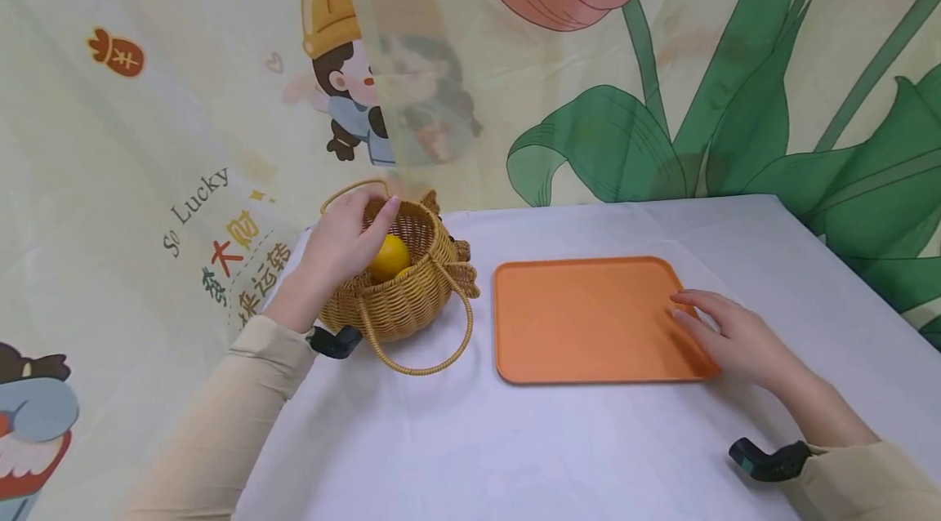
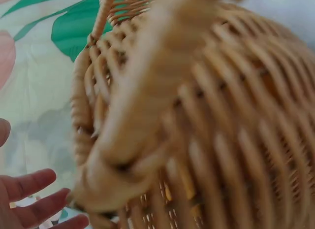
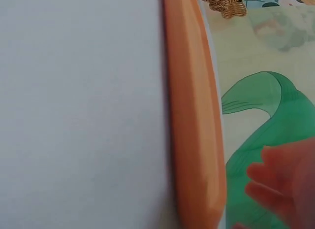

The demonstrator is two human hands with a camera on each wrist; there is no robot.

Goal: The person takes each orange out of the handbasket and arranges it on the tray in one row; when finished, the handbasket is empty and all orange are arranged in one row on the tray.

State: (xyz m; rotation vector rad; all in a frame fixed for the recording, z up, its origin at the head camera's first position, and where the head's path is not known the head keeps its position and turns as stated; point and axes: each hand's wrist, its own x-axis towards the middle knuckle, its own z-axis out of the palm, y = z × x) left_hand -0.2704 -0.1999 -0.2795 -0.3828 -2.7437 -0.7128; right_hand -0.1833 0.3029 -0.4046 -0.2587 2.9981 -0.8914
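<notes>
A woven wicker basket (image 1: 400,305) with two looped handles stands at the left of the table, and a smooth yellow fruit (image 1: 390,257) lies inside it. My left hand (image 1: 345,235) is over the basket's left rim, its fingers extended and partly hiding the opening. From the left wrist camera, the fingertips (image 2: 37,184) show beside the basket wall, holding nothing. A flat orange tray (image 1: 588,321) lies right of the basket. My right hand (image 1: 742,339) hovers at the tray's right edge, fingers loosely bent with nothing in them.
A white cloth (image 1: 559,447) covers the table. Behind it hangs a printed fabric backdrop (image 1: 441,178) with tulips and cartoon figures, reaching down to the table's back edge. The front handle (image 1: 422,371) droops outward from the basket toward the tray side.
</notes>
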